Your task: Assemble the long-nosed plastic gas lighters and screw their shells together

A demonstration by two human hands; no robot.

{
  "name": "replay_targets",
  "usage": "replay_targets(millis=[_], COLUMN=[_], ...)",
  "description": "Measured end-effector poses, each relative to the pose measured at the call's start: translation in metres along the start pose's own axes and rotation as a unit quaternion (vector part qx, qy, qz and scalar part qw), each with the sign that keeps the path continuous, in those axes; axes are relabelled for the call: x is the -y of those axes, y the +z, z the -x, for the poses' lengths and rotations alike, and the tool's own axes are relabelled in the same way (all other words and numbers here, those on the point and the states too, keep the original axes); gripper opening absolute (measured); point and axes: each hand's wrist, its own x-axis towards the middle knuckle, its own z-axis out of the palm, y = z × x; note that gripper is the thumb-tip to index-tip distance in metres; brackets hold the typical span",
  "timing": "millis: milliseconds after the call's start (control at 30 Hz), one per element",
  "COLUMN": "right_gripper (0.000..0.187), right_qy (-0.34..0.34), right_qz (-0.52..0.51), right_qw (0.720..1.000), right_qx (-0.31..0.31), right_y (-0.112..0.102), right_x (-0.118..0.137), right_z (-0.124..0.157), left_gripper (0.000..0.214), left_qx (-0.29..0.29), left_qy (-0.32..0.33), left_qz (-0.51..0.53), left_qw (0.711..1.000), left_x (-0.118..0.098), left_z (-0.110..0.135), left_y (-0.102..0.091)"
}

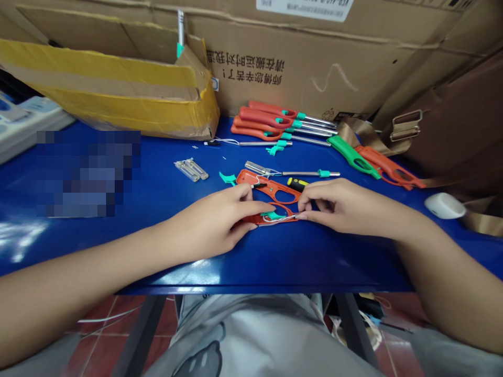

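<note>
My left hand (214, 217) is closed around one end of an orange lighter shell half (290, 211) lying near the front of the blue table. A teal trigger (274, 215) and white wires (271, 220) show inside this half. At its other end my right hand (341, 207) pinches with thumb and fingers, at the wire ends; exactly what is between the fingertips is too small to make out. Just behind lies the other orange shell half (271, 188). A yellow-and-black screwdriver (297, 184), partly hidden by my right hand, rests beside it.
Behind are a metal lighter tube (306, 174), clear fuel tanks (192, 169), a loose teal trigger (228, 178) and stacked orange lighters (263, 118). A green lighter shell (353, 155) lies right. A yellow-taped carton (157, 112) and large cardboard box (306, 57) border the back.
</note>
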Motion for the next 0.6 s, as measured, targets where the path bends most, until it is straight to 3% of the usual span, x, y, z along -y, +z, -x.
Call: replay_targets(millis=[233,500,600], right_gripper=[0.017,0.006,0.008], right_qy=[0.029,-0.039,-0.073], right_qz=[-0.03,-0.027,-0.039], right_qw=[0.999,0.994,0.993], right_qx=[-0.014,-0.099,-0.083], right_y=[0.008,0.016,0.019], right_x=[0.003,0.011,0.012], right_z=[-0.005,-0.006,-0.007], left_gripper=[0.044,0.044,0.044], left_qx=[-0.01,-0.022,-0.025], left_qy=[0.009,0.014,0.011], left_qz=[-0.007,-0.007,-0.002], left_qw=[1.0,1.0,1.0], left_x=[0.002,0.001,0.0], left_z=[0.0,0.0,0.0], left_y=[0.001,0.0,0.001])
